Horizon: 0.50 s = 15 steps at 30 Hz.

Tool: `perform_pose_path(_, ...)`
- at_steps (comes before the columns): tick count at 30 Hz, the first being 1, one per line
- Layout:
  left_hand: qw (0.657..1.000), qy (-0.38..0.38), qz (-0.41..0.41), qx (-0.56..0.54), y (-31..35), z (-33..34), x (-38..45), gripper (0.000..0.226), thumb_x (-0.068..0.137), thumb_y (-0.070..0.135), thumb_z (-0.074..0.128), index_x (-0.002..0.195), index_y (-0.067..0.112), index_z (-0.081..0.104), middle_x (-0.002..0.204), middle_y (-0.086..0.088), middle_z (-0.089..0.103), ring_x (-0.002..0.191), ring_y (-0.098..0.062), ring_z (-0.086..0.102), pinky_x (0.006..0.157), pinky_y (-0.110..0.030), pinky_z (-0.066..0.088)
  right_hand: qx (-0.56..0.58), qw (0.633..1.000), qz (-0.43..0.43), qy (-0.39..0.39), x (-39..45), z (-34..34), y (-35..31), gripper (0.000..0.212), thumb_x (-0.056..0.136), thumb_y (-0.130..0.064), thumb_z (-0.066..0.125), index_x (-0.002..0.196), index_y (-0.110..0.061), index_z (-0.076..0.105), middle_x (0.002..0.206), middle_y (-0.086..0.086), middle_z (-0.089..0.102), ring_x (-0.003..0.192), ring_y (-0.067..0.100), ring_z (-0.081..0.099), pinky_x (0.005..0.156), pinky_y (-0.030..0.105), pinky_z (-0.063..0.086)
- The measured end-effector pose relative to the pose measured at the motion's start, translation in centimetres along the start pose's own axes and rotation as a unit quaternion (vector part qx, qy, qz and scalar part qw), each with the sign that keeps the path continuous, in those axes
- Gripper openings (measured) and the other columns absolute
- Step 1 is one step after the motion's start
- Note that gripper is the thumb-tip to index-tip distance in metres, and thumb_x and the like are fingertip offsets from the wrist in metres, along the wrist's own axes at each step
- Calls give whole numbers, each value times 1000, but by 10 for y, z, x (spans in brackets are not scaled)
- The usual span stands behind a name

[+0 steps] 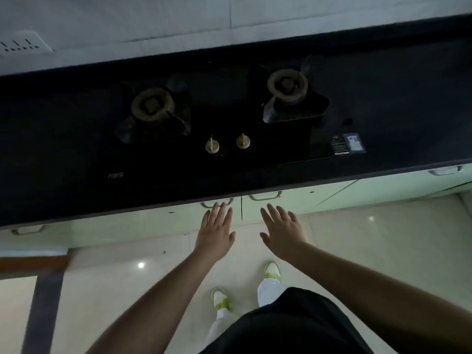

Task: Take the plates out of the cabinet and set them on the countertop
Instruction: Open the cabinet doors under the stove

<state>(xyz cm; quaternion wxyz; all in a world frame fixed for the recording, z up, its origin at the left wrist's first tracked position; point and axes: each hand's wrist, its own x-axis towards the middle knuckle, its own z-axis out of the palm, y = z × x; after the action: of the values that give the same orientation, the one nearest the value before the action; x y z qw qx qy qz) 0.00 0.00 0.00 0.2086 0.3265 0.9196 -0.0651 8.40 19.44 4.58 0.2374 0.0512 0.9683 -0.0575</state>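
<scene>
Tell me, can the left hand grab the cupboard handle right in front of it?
Probably yes. The left hand is open, its fingertips already almost at the handle, and nothing sits between them.

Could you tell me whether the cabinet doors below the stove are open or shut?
Shut: both cabinet doors sit flush, and neither the left hand nor right hand grips a handle.

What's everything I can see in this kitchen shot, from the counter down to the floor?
Countertop: one, black, across the middle.
Burners: two, brownish, on the hob.
Knobs: two, brass-coloured, in front of the burners.
Sticker: one, blue and black, right of the knobs.
Cabinet doors: pale green, shut, below the counter.
Door handles: four visible, silver, under the counter edge.
Wall socket: one, white, upper left.
Floor: pale glossy tiles.
Shoes: two, white and yellow.
Left hand: open, empty, near a handle.
Right hand: open, empty.
</scene>
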Motion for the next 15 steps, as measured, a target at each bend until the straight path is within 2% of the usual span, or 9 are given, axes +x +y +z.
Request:
perform_pose_path(2, 1000, -22, -22, 0, -1, 2, 10, 71, 103, 46, 26, 157, 10, -3, 166, -14, -9, 152, -32, -13, 122, -46, -2, 12, 999, 17, -29, 18, -1, 1, 69, 100, -49, 33, 154, -17, 7, 164, 8, 8, 139, 32, 34, 106, 45, 34)
perform_pose_path(4, 999, -32, -41, -5, -1, 4, 17, 71, 103, 45, 27, 157, 9, -2, 166, -15, -9, 152, -32, -11, 122, -46, 0, 22, 998, 24, -53, 37, -3, 0, 67, 100, -47, 35, 153, -17, 9, 164, 7, 7, 126, 33, 47, 94, 43, 41)
perform_pose_path(7, 997, -41, -58, -38, 5, 3, 28, 73, 103, 45, 30, 157, 7, 1, 167, -13, -5, 153, -29, -7, 122, -44, 2, 39, 996, 33, -73, 57, -4, -3, 67, 100, -44, 37, 154, -17, 8, 165, 5, 2, 123, 33, 50, 90, 42, 44)
perform_pose_path(11, 976, -62, -128, -164, 2, -1, 38, 75, 102, 45, 37, 158, 8, 2, 167, -10, 3, 153, -26, 1, 123, -43, 9, 71, 990, 58, -105, 73, -2, -4, 67, 99, -41, 41, 153, -15, 12, 164, 0, 3, 124, 34, 50, 88, 43, 45)
perform_pose_path(15, 975, -64, -133, -166, -4, 0, 37, 74, 100, 41, 43, 158, 14, 6, 166, -4, 10, 152, -22, 7, 121, -45, 19, 157, 976, 64, -136, 84, 4, -1, 72, 99, -38, 44, 154, -11, 6, 164, -3, -3, 124, 34, 52, 86, 41, 47)
